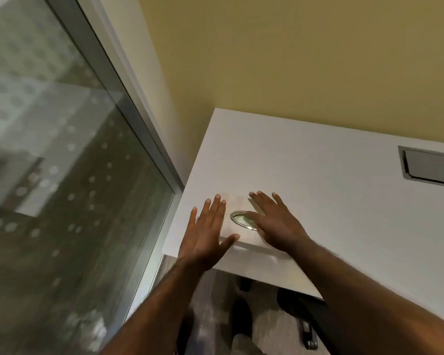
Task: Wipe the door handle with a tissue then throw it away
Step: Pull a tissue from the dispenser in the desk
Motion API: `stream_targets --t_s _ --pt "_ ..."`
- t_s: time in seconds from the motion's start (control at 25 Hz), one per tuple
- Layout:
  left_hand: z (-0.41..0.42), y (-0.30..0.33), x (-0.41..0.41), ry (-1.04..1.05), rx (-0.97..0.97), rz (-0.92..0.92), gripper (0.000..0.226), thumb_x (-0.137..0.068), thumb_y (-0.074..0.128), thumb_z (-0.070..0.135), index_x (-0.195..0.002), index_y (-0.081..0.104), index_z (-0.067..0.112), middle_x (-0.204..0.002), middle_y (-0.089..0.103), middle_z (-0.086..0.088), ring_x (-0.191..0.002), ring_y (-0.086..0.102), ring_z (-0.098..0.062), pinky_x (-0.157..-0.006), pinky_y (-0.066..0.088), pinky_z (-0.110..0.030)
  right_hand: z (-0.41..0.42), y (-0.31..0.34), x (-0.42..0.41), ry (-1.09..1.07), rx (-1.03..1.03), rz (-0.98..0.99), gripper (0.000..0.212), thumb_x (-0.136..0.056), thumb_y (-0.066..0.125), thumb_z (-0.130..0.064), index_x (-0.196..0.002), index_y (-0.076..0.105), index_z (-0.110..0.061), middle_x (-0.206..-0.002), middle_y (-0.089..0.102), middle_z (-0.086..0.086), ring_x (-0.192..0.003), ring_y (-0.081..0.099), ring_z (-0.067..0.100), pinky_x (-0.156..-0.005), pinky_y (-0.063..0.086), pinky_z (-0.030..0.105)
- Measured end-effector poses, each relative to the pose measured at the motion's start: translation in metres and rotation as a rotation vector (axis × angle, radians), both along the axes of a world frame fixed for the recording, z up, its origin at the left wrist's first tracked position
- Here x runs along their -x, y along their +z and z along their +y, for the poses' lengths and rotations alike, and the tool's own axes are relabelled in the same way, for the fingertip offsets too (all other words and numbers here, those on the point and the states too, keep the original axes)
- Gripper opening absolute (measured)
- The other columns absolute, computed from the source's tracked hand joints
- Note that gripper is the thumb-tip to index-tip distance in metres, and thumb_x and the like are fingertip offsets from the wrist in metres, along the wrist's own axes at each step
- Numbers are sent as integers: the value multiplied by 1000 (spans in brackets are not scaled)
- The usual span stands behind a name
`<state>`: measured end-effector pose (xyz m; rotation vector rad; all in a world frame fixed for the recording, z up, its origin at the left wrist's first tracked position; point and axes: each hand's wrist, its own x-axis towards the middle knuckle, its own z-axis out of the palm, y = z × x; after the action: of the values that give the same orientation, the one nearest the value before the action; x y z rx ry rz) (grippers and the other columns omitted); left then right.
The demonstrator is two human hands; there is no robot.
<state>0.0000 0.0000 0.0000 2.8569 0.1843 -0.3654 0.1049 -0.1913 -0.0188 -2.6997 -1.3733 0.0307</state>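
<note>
A big glass wall [62, 155] with small white dots fills the left side. It has a grey metal frame [128, 108]. A yellow wall [305, 52] is at the top right. Below it is a white desk [331, 201] that sits in the corner. A grey flap [432, 166] is set into the desk top at the far right.

Two bare arms reach out over the near corner of the desk. The left hand [207, 235] is flat, palm down, with its fingers spread apart. Its thumb points toward the other hand. The right hand [274, 225] is flat too, with its fingers spread wide. Neither hand holds anything.

Between the two hands is a small shiny metal ring [242, 220] set in the desk top. The right thumb partly covers it.

Under the desk there is a dark chair wheel [309, 334] on the grey floor [274, 336].

I cannot see a tissue or a door handle anywhere.
</note>
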Motion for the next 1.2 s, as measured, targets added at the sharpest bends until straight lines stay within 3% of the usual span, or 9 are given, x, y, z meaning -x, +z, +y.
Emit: stream_targets --t_s 0.12,0.28,0.48,0.6,0.8,1.04,1.2 --pt "1 -10 -9 -15 -19 0 86 -90 26 72 -156 -5 27 -159 -22 6 -146 -21 -17 -118 -12 -43 5 -9 -19 150 12 -28 23 -80 74 -6 -99 70 -18 -149 40 20 -138 38 36 -115 26 51" --pt "3 -21 -17 -21 -11 5 85 -90 31 70 -156 1 25 -162 -12 3 -149 -11 -20 -120 -5 -46 23 -13 -31 264 -32 -28 2 -83 73 -21 -84 72 -22 -150 42 14 -136 42 32 -112 32 49" --pt "6 -30 -20 -4 16 -17 85 -91 37 68 -156 5 23 -164 -4 2 -150 -4 -21 -122 3 -49 38 -21 -41 290 -94 -33 28 -90 60 -32 -64 70 -25 -150 42 9 -136 42 32 -111 34 51" --pt "8 -37 -20 9 25 -43 88 -90 40 70 -156 10 21 -164 3 1 -151 3 -23 -120 4 -48 39 -25 -44 305 -43 -44 27 -84 70 -31 -57 69 -27 -150 42 8 -137 41 33 -108 37 54" --pt "10 -45 -19 -2 13 -80 91 -88 40 73 -156 13 18 -164 10 -1 -149 9 -24 -117 6 -48 43 -34 -47 355 18 -80 22 -81 74 -28 -59 71 -26 -153 39 5 -141 34 31 -113 31 53" --pt "11 -46 -19 -2 34 -117 94 -86 40 75 -155 15 16 -162 15 -3 -147 10 -23 -116 10 -49 44 -31 -47 423 -79 -118 23 -81 71 -22 -58 70 -20 -146 48 9 -135 43 33 -110 26 53" --pt "11 -46 -18 1 52 -128 97 -85 43 75 -156 11 17 -163 13 -2 -148 12 -24 -116 8 -49 42 -37 -50 480 -56 -137 26 -90 56 -22 -67 69 -22 -149 44 9 -139 39 31 -114 23 52"
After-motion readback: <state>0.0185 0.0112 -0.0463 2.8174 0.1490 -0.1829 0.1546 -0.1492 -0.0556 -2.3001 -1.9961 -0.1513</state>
